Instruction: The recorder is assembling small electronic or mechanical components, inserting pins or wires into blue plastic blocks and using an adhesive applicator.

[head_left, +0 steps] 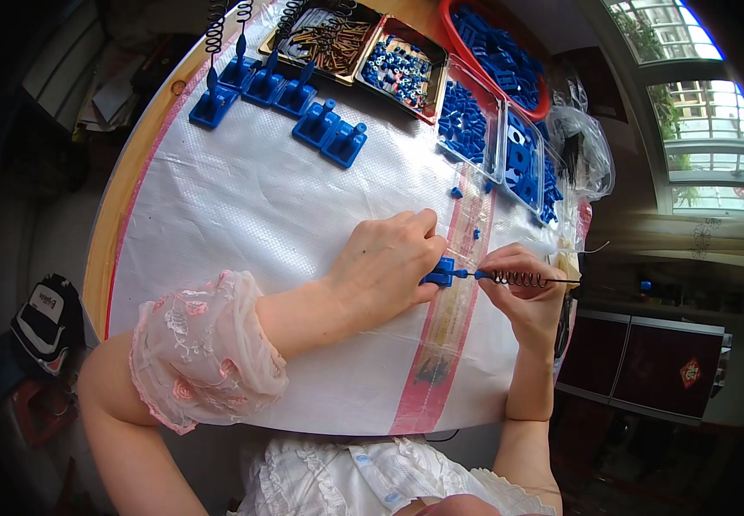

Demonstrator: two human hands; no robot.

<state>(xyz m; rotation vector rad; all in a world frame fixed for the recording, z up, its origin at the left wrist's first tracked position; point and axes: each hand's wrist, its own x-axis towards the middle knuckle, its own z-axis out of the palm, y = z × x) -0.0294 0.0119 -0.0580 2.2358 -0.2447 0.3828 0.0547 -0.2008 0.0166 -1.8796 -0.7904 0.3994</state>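
Head view: left hand (387, 262) comes across the table (217, 215), fingers curled shut over a small blue base (437, 276), pinning it on the white sheet (243, 206) near the right edge; right hand (518, 284) sits just to its right, thumb and forefinger pinched closed on a black coil spring (520, 279) with a blue tip (480, 275); the spring's long axis runs straight left to right, tip pointing at the base, the two just beside each other, a thin rod between them, though whether the tip touches I cannot tell; the left hand is the nearer one to the base, the right has the spring, its wire tail sticking out past the table's right edge.

The surface: a round wooden table under a woven white sheet with a pink stripe (454, 327) running from the near edge toward the far right; at the far edge, a row of finished blue bases (277, 95), some with springs standing up; beside them trays (363, 47) of gold and blue bits, clear boxes (475, 120) of blue parts, a red basin (501, 52); loose blue pieces lie on the stripe.

The room: windows far right, a dark cabinet (647, 361) below them, clutter on the floor at left.
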